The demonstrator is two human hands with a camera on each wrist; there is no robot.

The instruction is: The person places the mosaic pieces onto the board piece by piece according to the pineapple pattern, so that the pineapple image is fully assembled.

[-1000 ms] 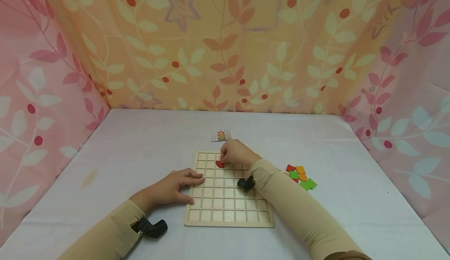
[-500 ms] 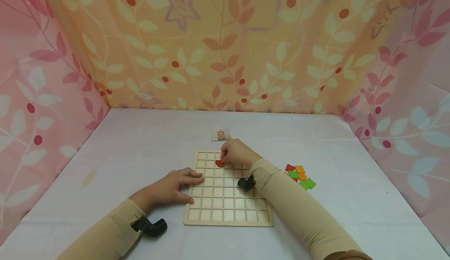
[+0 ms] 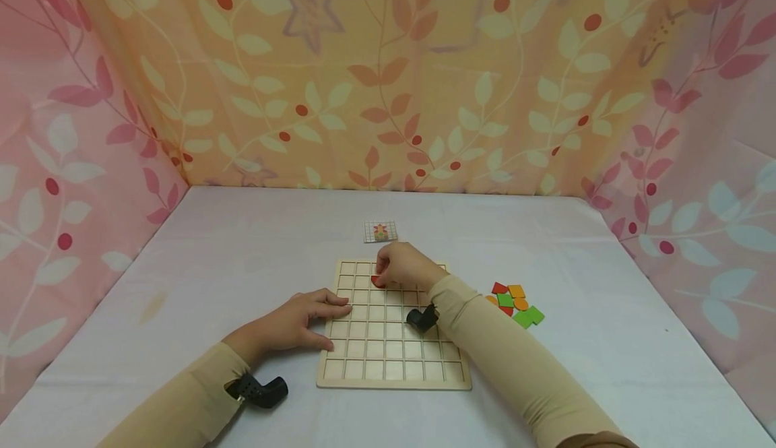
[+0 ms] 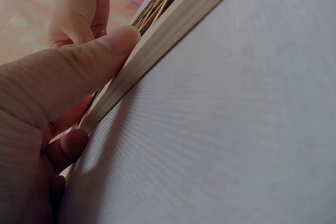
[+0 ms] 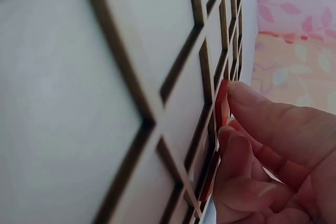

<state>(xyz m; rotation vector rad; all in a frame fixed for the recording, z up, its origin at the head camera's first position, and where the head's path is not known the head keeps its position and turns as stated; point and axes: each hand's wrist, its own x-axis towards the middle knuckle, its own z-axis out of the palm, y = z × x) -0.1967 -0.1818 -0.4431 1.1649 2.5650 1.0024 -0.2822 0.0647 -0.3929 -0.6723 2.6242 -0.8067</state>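
A light wooden grid board (image 3: 394,351) lies on the white-covered table. Near its top edge my right hand (image 3: 407,266) pinches a red tile (image 5: 223,100) between thumb and fingertips. In the head view the fingers hide most of that tile, and only a bit of its left side shows. A second red piece (image 5: 210,176) sits low in the grid in the right wrist view, its shape hard to tell. My left hand (image 3: 303,318) rests at the board's left edge, fingertips on the rim, and its thumb (image 4: 105,51) presses the side lower down.
Right of the board lies a loose cluster of tiles: green ones (image 3: 530,316), orange ones (image 3: 516,291) and red ones (image 3: 500,288). A small card with a coloured grid picture (image 3: 380,232) lies behind the board. Patterned cloth (image 3: 388,98) hangs around the table.
My right hand has shifted slightly left, and its fingers now cover more of the red tile. The left hand stays in place at the board's edge.
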